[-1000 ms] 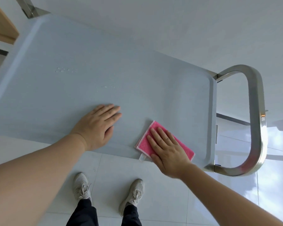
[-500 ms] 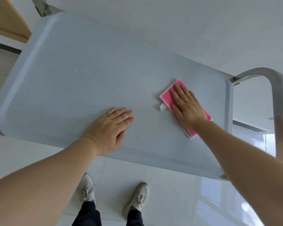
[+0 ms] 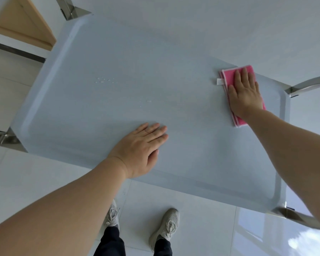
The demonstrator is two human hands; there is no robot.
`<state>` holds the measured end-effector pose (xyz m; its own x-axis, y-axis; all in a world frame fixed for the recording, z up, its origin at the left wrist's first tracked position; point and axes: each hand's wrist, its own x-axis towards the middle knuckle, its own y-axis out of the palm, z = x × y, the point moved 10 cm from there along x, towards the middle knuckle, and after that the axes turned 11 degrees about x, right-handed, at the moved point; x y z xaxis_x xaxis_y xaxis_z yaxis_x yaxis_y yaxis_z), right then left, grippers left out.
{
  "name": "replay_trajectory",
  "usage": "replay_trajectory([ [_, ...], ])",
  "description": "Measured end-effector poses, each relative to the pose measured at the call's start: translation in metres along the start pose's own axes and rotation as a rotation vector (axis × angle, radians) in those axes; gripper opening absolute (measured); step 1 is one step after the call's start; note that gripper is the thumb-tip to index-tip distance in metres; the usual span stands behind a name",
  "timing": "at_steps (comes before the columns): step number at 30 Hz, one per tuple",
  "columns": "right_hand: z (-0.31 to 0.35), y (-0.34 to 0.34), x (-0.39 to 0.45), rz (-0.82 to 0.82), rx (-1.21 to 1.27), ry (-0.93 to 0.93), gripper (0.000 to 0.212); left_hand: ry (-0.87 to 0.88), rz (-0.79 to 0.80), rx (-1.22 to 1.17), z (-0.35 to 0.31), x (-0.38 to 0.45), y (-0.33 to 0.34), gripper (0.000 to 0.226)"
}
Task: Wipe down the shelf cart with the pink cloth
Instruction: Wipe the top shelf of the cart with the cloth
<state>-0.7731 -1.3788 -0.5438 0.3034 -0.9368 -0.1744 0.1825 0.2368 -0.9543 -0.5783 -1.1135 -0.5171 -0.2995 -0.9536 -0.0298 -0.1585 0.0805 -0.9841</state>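
Flat and straight-fingered, the right hand [image 3: 245, 93] presses down on the folded pink cleaning cloth [image 3: 237, 72], palm and fingers spread over most of it, nothing curled round it. That cloth lies on the pale blue-grey plastic top shelf of the cart [image 3: 118, 61], at the far right of the tray close to its far rim, with a small white label [image 3: 219, 81] sticking out from its left edge and a strip of pink showing past the wrist on the near side. Well apart from it, the left hand [image 3: 140, 148] rests open and palm-down on the shelf near the near rim, fingers together and pointing right, holding nothing

Two small clusters of water droplets [image 3: 103, 80] sit on the bare shelf surface left of centre, between the two hands and further away. Nothing lies between the cloth and the droplets. Brushed steel frame tubing [image 3: 307, 85] curves away at the far right corner of the tray, and more steel posts show at the far left and near left corners

Below the near rim are glossy white floor tiles [image 3: 201, 218] and a pair of beige knit trainers [image 3: 166, 226] under dark trouser legs. A light wooden panel [image 3: 24, 23] stands at the far left
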Motion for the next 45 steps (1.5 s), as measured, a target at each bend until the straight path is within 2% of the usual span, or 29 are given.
replay_trajectory([
  [7,0.050,0.019,-0.061,0.028,-0.009,-0.141,0.065,-0.010,-0.021,-0.007,0.002,0.000,-0.003,0.047],
  [13,0.099,0.050,-0.159,0.143,-0.027,-0.233,0.067,0.001,-0.009,-0.009,0.001,0.001,-0.005,0.049],
  [18,0.127,0.076,-0.231,0.173,-0.002,-0.245,0.060,-0.001,-0.020,-0.038,0.001,0.000,-0.006,0.049],
  [27,0.112,0.077,-0.221,0.197,-0.089,-0.212,0.060,-0.008,-0.083,-0.239,0.009,-0.004,-0.024,0.040],
  [31,0.111,0.078,-0.221,0.213,-0.116,-0.201,0.060,0.009,-0.100,-0.119,0.052,-0.034,-0.038,0.033],
  [35,0.112,0.076,-0.222,0.212,-0.126,-0.202,0.061,-0.035,-0.091,-0.011,0.100,-0.059,-0.039,0.037],
  [42,0.123,0.075,-0.226,0.235,-0.130,-0.194,0.063,-0.066,-0.073,0.009,0.109,-0.061,-0.029,0.043],
  [45,0.159,0.078,-0.230,0.249,-0.124,-0.316,0.062,-0.078,-0.049,0.034,0.111,-0.062,-0.026,0.047],
])
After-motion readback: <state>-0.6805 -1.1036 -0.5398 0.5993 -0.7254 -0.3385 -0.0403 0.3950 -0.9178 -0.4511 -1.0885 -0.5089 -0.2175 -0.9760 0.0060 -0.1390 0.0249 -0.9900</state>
